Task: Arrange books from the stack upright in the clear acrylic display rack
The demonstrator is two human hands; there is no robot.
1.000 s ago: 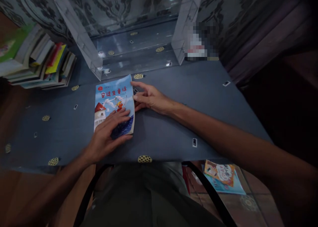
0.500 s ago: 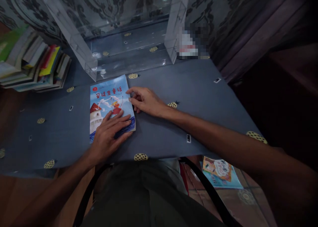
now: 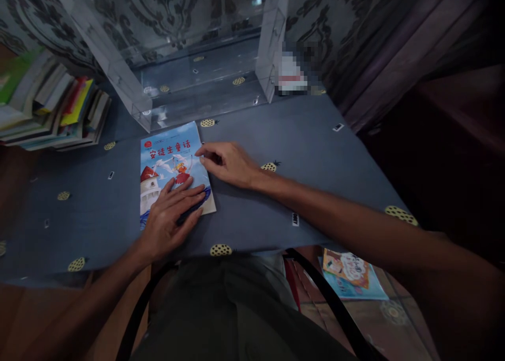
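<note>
A blue picture-covered book with red Chinese characters lies closed on the dark blue tablecloth. Across its lower part rests my left hand, palm down with the fingers spread. My right hand is at the book's right edge, its thumb and forefinger bent close together on the cover's edge. The cover is slightly shifted there, and pale pages show below it at the lower right corner.
Behind the book stands a clear plastic shelf. Stacked books are at the far left. A blurred white item sits right of the shelf. More books lie below the table's front edge.
The thumb and forefinger of my right hand have closed on the book's edge, and more of the pages shows at the lower right. The view has shifted slightly.
</note>
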